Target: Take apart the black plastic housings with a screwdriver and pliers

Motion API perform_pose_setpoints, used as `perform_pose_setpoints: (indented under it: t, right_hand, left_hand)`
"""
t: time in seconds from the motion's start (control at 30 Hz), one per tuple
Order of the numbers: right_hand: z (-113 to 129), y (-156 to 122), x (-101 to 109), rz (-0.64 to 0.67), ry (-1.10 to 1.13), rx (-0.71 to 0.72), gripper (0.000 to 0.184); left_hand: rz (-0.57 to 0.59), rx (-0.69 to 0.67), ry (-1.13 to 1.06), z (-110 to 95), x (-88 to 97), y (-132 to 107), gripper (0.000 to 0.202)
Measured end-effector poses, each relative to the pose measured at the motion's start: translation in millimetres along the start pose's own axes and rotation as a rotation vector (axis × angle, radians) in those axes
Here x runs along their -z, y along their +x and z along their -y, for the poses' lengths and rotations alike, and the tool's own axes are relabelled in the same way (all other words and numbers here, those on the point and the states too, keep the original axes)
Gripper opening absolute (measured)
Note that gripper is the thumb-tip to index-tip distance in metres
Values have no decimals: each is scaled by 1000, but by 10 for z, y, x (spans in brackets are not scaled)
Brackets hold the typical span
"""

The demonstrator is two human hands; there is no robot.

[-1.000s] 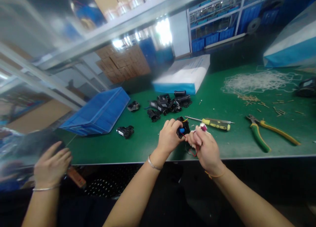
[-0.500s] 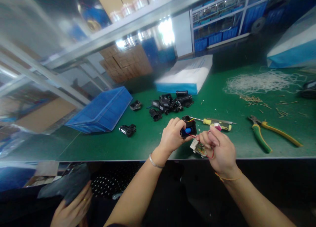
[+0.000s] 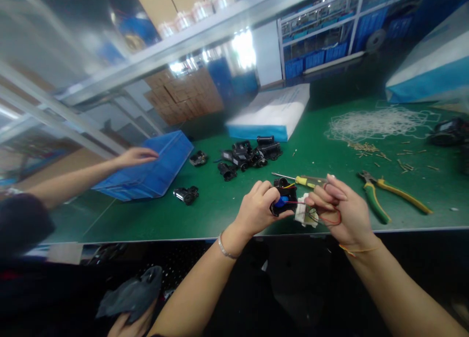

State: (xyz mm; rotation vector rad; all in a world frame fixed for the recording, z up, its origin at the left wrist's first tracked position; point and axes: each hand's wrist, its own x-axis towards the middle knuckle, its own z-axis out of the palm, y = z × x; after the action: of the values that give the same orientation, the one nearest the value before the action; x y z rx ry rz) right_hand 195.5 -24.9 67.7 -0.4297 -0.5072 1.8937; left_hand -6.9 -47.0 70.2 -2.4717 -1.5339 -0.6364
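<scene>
Nearest, at the lower left, a co-worker's hand [image 3: 126, 325] holds a dark cloth [image 3: 132, 293] below the worktop [image 3: 220, 215] edge.

At the near edge of the green worktop, centre, the left hand [image 3: 258, 211] has its grip closed round a black housing [image 3: 284, 200] with a blue part showing inside it. Just right of it, the right hand [image 3: 342, 211] has its grip pinched on a small white board [image 3: 303, 214], which touches the housing's right side. Thin red wires [image 3: 330, 222] run from the housing across the right hand's fingers. Both items are held just above the worktop, not resting on it.

Just beyond the hands lies a screwdriver [image 3: 304, 180] with a yellow-green handle, partly hidden by the right hand. To the right, pliers [image 3: 384, 195] with yellow and green handles lie flat, near the worktop's front edge.

Left of centre, a single black part [image 3: 186, 195] lies alone. Farther back, a heap of black housings [image 3: 249, 154] sits mid-worktop. At the far left, a blue bin [image 3: 157, 166] rests upside down, and a co-worker's second hand [image 3: 135, 156] touches its top.

Farther right, small brass-coloured pieces [image 3: 370, 149] lie scattered, with a tangle of white wire [image 3: 373, 123] behind them. At the far edge, a white and blue bag [image 3: 271, 113] lies flat.
</scene>
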Motion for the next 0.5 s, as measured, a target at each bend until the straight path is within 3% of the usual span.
perform_pose_setpoints:
  t: [0.2,0.33,0.43,0.5]
  right_hand:
    - [-297,-176,-457,48,-266,183,49]
    - [-572,-373,-757,170,-217,127,49]
    - [-513,-497,-844,283,-176,92,50]
    - [-348,-517,-846,262,-183,100,50]
  left_hand:
    - [-19,52,49,-67,-69,147,38]
    - [59,53,117,-94,-124,225,45]
    - [60,98,14,-30,-120,210,47]
    - [-33,145,-112,50,-104,171,51]
